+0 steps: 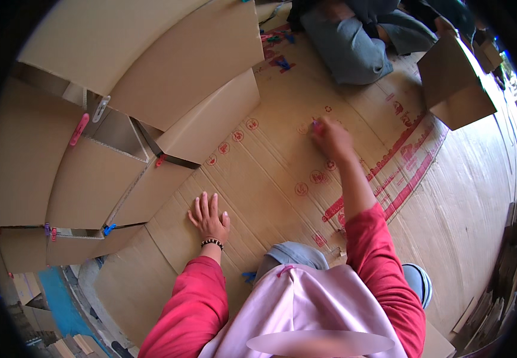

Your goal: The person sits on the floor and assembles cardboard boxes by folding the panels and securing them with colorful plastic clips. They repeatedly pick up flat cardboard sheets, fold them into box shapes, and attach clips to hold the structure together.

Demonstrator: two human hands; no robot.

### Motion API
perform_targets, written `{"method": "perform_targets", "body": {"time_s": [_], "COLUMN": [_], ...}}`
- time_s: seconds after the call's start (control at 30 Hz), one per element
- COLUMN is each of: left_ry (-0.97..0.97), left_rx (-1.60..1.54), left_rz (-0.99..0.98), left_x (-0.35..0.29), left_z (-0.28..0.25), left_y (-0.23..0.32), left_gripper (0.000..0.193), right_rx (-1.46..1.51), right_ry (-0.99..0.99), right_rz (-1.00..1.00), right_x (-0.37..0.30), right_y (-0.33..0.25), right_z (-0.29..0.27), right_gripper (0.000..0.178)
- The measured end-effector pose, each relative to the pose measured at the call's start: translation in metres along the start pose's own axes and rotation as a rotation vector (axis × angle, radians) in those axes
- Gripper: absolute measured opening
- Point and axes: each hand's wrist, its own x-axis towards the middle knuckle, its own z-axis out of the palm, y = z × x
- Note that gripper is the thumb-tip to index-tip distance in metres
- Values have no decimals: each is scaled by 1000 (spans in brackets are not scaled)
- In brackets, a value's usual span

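A large flat cardboard sheet (252,197) with red printing covers the floor in front of me. My left hand (209,221) lies flat on it, fingers spread, holding nothing. Farther out to the right, my right hand (335,142) is closed over the sheet. A small pink-purple thing (316,125) shows at its fingertips, mostly hidden by the fingers, so its kind is unclear. To the left of both hands stand open cardboard boxes (199,65), with clothes pegs on their edges, among them a pink peg (79,129) and a blue peg (110,229).
Another person sits at the far side, grey trouser legs (354,51) on the cardboard. An open box (455,83) stands at the far right. Loose pegs (282,63) lie near that person. Stacked cardboard pieces (497,286) line the right edge.
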Motion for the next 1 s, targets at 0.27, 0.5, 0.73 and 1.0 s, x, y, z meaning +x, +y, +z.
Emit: {"method": "perform_targets", "body": {"time_s": [0.27, 0.5, 0.73, 1.0], "left_ry": [-21, 74, 177, -189], "left_rx": [-18, -25, -20, -387], "left_rz": [-7, 24, 26, 706], "left_x": [1, 3, 8, -106], "left_z": [-3, 11, 31, 9], "left_y": [-1, -5, -13, 4], "left_gripper": [66, 63, 59, 70], "right_rx": [31, 1108, 1171, 1318], "right_ry": [-171, 128, 617, 865], "right_rz": [-24, 731, 883, 697], "right_x": [-18, -235, -478, -531], "right_y": [-23, 36, 97, 95], "right_z": [17, -38, -173, -215], "right_gripper": [25, 38, 46, 41]}}
